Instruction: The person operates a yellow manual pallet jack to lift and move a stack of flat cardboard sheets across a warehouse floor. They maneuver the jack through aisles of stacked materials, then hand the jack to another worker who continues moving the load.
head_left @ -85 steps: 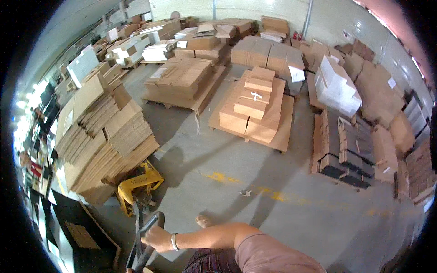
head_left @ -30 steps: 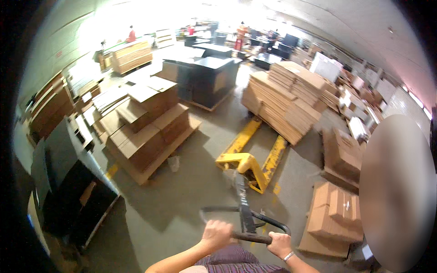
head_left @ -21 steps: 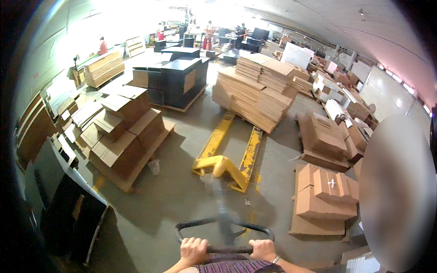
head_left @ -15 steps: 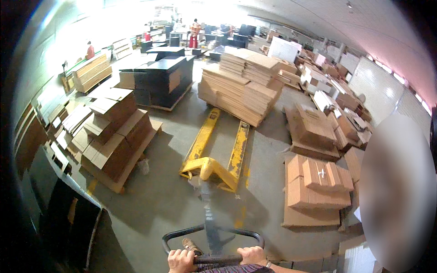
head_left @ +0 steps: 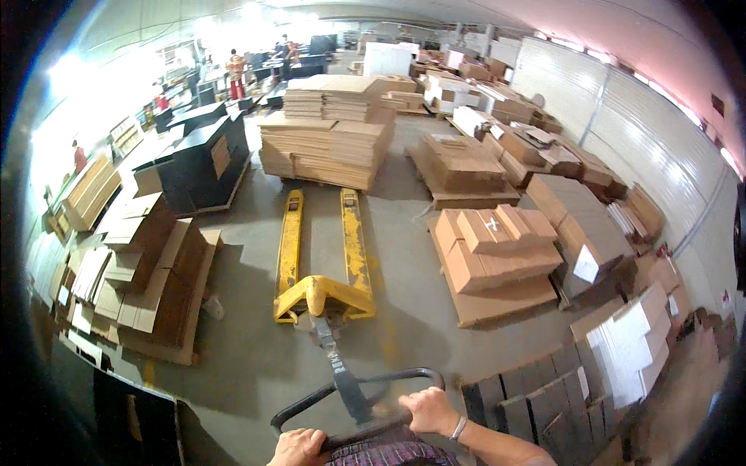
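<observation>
Holding the black handle bar [head_left: 367, 431] with left hand [head_left: 301, 446] and right hand [head_left: 430, 410], both curled closed around it, with yellow pallet jack [head_left: 315, 297] just before the cardboard stack [head_left: 326, 149], already pointed toward it, but with bare forks [head_left: 291, 237] seemingly not yet beneath.

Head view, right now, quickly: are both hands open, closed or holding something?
Left hand: closed, holding the black loop-shaped handle of the yellow metal pallet truck.
Right hand: closed on the same handle, further right.
</observation>
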Motion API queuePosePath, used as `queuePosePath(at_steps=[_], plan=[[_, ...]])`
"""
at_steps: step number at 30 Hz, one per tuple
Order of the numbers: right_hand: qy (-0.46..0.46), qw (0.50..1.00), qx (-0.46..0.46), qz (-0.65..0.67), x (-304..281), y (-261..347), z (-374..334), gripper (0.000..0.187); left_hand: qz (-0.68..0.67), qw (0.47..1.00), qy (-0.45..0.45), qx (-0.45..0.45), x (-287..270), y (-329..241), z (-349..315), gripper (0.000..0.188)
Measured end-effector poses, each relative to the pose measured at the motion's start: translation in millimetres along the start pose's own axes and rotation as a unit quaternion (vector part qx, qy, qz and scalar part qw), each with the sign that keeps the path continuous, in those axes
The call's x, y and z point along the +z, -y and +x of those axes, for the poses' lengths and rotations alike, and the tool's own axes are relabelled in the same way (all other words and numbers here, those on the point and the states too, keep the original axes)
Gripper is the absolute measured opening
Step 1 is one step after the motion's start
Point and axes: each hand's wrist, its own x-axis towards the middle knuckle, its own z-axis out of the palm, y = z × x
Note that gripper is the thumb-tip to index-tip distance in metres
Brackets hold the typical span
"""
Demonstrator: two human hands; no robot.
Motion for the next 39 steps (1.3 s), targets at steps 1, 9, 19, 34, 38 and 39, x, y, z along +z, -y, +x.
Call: queuePosePath(at_steps=[1, 9, 19, 34, 38, 39], plan=[[0.021, 0.999, 0.026, 0.004, -0.7, 16.1, -8.5, 0.018, 0.004, 0.999, 0.032, -0.005, -1.0, 1.9, -12.8, 0.035], [-0.128, 0.969, 0.032, 0.209, -55.5, 91.8, -55.9, 0.025, -0.027, 0.994, -0.107, 0.016, -38.2, -26.5, -63.9, 0.026], [-0.381, 0.889, 0.030, 0.253, -153.0, 151.7, -75.8, 0.019, 0.049, 0.976, -0.211, -0.018, -80.8, -53.4, -41.2, 0.030], [-0.457, 0.788, -0.338, 0.238, -277.9, 232.8, -117.0, 0.020, 0.141, 0.932, -0.306, -0.131, -153.6, -16.7, 67.1, 0.030], [-0.481, 0.767, -0.358, 0.230, -283.5, 228.8, -107.3, 0.019, 0.148, 0.926, -0.313, -0.151, -164.0, 5.0, 78.7, 0.030], [-0.484, 0.764, -0.360, 0.228, -283.3, 228.7, -105.7, 0.019, 0.157, 0.924, -0.314, -0.152, -163.9, 5.4, 84.6, 0.030]])
